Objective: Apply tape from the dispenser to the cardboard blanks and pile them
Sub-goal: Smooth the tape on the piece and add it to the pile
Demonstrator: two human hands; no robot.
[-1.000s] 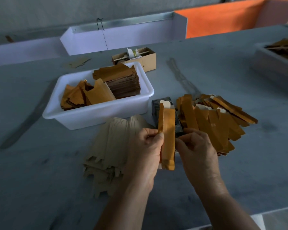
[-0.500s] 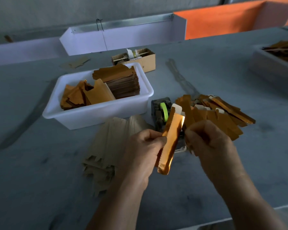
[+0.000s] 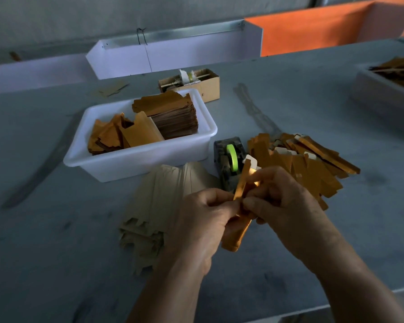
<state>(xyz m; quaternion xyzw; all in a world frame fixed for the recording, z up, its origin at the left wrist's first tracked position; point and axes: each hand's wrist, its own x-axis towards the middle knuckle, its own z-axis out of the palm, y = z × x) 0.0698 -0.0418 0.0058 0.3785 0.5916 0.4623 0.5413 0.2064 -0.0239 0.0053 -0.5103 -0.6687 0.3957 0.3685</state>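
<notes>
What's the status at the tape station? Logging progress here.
Left hand and right hand both pinching one orange cardboard blank. Tape dispenser just behind. Nothing blocking finished pile.

hands (image 3: 243, 206) hide blank's (image 3: 239, 194) middle | far-right tray (image 3: 383, 94) cropped

The tape dispenser (image 3: 229, 163) stands between the tub (image 3: 117, 164) at left and the pile of blanks (image 3: 313, 164) at right.

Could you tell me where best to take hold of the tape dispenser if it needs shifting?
Probably grip the tape dispenser by its two long dark side walls, coming from above. The green tape roll stands in the middle, and the hands and gold blank crowd its near end.
</notes>
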